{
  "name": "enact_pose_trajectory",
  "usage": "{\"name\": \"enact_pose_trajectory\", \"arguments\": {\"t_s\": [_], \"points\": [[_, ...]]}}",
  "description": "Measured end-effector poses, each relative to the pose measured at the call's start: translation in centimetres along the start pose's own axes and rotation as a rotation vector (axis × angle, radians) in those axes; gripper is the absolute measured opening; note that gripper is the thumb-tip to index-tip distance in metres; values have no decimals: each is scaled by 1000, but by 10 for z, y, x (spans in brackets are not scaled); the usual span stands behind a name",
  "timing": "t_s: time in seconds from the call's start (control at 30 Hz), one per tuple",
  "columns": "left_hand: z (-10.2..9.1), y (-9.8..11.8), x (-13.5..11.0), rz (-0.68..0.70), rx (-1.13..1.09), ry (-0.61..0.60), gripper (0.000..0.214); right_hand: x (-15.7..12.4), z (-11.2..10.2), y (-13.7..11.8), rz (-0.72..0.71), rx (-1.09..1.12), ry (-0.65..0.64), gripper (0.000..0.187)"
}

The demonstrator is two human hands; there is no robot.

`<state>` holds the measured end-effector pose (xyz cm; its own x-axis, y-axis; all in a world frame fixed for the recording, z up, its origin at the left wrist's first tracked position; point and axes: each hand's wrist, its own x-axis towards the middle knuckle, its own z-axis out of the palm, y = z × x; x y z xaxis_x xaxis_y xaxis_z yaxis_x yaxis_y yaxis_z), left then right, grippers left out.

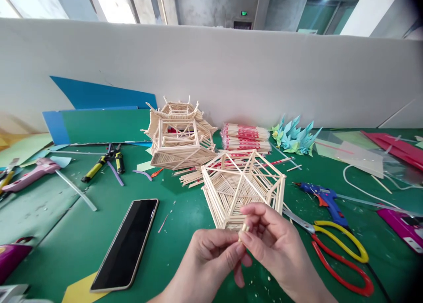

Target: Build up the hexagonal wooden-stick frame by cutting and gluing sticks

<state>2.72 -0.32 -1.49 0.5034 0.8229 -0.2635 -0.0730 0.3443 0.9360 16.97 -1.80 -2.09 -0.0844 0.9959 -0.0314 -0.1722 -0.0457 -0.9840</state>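
Observation:
My left hand (220, 259) and my right hand (271, 243) meet fingertip to fingertip at the lower middle. Between them are short pieces of wooden stick (243, 229), pale and stubby; both hands pinch them, and the fingers hide their lower ends. Just behind my hands stands a hexagonal frame (243, 175) built of thin wooden sticks, its floor filled with sticks laid side by side. Further back on the left is a pagoda-like stick model (180, 137) with a tiered roof. Scissors (310, 229) with one yellow and one red handle lie right of my right hand.
On the green table (178, 259) lie a phone (127, 243), a blue glue gun (325, 197), a pink glue gun (36, 173) and yellow-handled pliers (99, 168). Wrapped stick bundles (246, 137) and blue folded paper (295, 137) stand before a white partition (211, 69).

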Motion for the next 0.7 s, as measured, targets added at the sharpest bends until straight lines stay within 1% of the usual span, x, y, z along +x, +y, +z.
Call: {"name": "enact_pose_trajectory", "arguments": {"t_s": [0.13,0.23,0.33,0.4,0.47,0.57,0.63,0.7], "points": [[3,-7,-1,-18,44,-39,36,-5,-12,-6,-44,-271,-81,17],[7,-6,-3,4,109,-31,38,-8,-16,-7,-116,-414,-79,24],[12,-3,-4,87,203,-7,35,-13,-17,-3,-224,-468,-42,22],[14,-2,-4,144,235,11,32,-15,-16,3,-282,-461,24,21],[16,-4,-4,173,232,20,31,-18,-15,9,-309,-415,97,20],[17,-11,-4,169,248,5,36,-23,-12,18,-273,-279,131,18],[18,-16,-3,182,304,-9,39,-26,-10,22,-240,-179,154,16],[18,-19,-1,203,375,-20,41,-29,-10,25,-242,-146,191,15]]}}
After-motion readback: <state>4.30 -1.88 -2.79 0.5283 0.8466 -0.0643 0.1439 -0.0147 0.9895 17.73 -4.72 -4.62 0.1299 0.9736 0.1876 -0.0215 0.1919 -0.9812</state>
